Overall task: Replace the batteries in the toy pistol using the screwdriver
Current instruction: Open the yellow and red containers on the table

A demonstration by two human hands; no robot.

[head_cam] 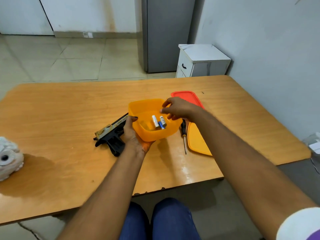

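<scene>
L hand [134, 135] grips the near-left side of the orange tub [147, 108], thumb hooked over the rim, tub tilted up. Toy pistol [110, 134] lies on the table [52, 118] just left of that hand. Screwdriver [183, 134] lies right of tub, beside an orange lid [197, 141]. Batteries [159, 121] sit inside. R hand [178, 109] hovers over them – fingers loosely curled, holding nothing. Red lid [187, 97] behind.

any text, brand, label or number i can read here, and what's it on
No text here is legible.
Toy pistol: a pale line of print runs along the top of the barrel, too blurred to read.
Batteries in the orange container: white and blue labels, print too small to read.
Screwdriver, lids and table: no markings visible.
</scene>
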